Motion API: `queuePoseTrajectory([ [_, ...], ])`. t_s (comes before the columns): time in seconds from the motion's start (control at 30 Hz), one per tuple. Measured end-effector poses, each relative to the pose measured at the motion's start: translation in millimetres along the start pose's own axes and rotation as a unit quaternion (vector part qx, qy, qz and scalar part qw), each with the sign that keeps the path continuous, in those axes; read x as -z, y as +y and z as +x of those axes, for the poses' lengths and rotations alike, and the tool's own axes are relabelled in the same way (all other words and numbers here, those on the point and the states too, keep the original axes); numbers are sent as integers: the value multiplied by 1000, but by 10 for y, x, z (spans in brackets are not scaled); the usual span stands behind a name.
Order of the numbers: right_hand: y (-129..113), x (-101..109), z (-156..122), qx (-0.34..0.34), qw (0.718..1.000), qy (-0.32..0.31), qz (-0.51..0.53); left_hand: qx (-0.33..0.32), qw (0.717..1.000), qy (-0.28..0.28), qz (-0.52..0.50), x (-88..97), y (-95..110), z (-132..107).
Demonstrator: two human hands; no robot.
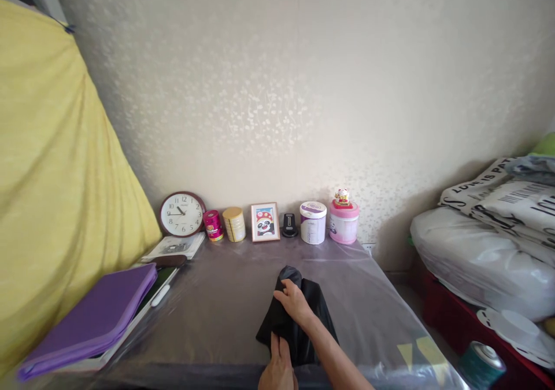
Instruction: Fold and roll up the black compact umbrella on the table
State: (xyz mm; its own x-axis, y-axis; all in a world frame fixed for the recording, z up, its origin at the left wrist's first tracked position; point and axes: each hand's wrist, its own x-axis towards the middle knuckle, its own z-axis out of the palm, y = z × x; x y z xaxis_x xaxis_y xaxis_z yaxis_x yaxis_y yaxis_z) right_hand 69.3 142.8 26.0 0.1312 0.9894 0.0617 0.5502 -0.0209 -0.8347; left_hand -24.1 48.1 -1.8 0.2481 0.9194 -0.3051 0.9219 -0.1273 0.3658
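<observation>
The right-hand grip (293, 302) lies on rumpled, faintly glossy black material (293, 333).

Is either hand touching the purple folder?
No: the left hand and right hand are both on the black item, well apart from the purple folder.

**One Clock (182, 214), One Lucky Cat Figurine (342, 198) Lead Count of Household Goods**

One magenta can (213, 225) and one teal can (482, 367) make two cans; one yellow-lidded canister (235, 226), one white-and-purple canister (313, 225) and one pink canister (344, 227) bring the canisters to three. Also seen: one framed panda picture (265, 223), one small black device (289, 224), one purple folder (93, 317), one yellow curtain (65, 176), one wall socket (368, 247), one white plastic bag (472, 262) and one table (225, 297). One left hand (277, 371) and one right hand (295, 303) make a pair of hands, pictured with one piece of shiny black material (281, 322).
</observation>
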Motion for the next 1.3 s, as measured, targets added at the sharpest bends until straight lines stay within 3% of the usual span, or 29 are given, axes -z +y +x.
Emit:
queuePoseTrajectory([
  [0.2, -63, -10, -2, 1, 993, -31, -115, 0, 999, 24, -21, 41, -33, -117],
  [0.33, -107, 15, -13, 9, 991, -60, -122, -1, 997, 65, -45, 55, -79, -251],
  [0.43, -132, 37, -29, 42, 986, -124, -104, -4, 996, 87, -31, 99, -63, -329],
  [0.67, -217, 76, -68, 99, 966, -203, -127, -29, 999, 43, -1, 188, 48, -275],
  [0.77, -234, 74, -76, 115, 960, -197, -162, -44, 997, 62, -29, 155, 47, -206],
  [0.93, -199, 128, -203, 180, 955, -198, -129, -29, 997, 38, -63, 146, 31, -138],
  [1.1, 41, 209, -359, 285, 946, -125, -87, 18, 997, 8, -79, 196, 80, -97],
  [1.3, 423, 198, 5, 378, 909, -91, -152, 98, 993, 8, -59, 50, 127, 101],
])
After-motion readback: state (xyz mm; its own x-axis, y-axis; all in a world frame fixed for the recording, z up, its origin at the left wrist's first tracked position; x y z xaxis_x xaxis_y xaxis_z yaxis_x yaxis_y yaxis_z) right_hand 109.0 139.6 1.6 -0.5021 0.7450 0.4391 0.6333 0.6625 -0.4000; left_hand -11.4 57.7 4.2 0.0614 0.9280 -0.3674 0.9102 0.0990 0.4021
